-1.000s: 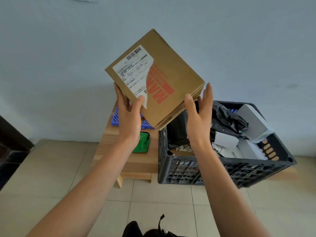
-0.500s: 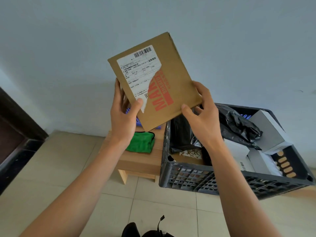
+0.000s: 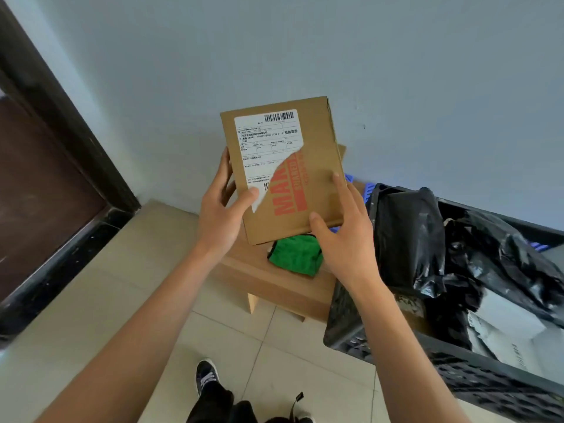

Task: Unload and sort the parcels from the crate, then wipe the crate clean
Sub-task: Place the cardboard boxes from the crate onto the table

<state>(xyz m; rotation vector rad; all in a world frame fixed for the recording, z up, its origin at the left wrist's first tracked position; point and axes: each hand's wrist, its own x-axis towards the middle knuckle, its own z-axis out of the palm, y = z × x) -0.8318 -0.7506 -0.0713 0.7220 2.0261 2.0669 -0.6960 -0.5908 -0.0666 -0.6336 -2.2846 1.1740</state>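
Pale blue wall (image 3: 427, 71) is filling the background above a tiled floor (image 3: 100, 294), with a dark door frame (image 3: 61, 117) running down at nine o'clock. Both hands are holding a flat cardboard box (image 3: 317, 141) up in front of the wall, at the centre of the view. The left hand (image 3: 221, 215) is gripping its left edge, thumb lying across the front near the label's torn corner, fingers curled behind. The right hand (image 3: 346, 239) is pinching the lower right corner, thumb on the bottom edge and a fingertip pressing the front face. The box is brown, standing nearly upright, and is wearing a white shipping label (image 3: 265, 148) with barcodes, part peeled away over red block lettering. Below the box, at six o'clock from it, a green cloth (image 3: 296, 254) is lying on a low wooden bench (image 3: 274, 282). At four o'clock a dark slatted crate (image 3: 457, 370) is sitting with black plastic bags (image 3: 427, 239) and pale parcels (image 3: 506, 331) inside. A dark shoe (image 3: 206, 374) is showing at six o'clock.
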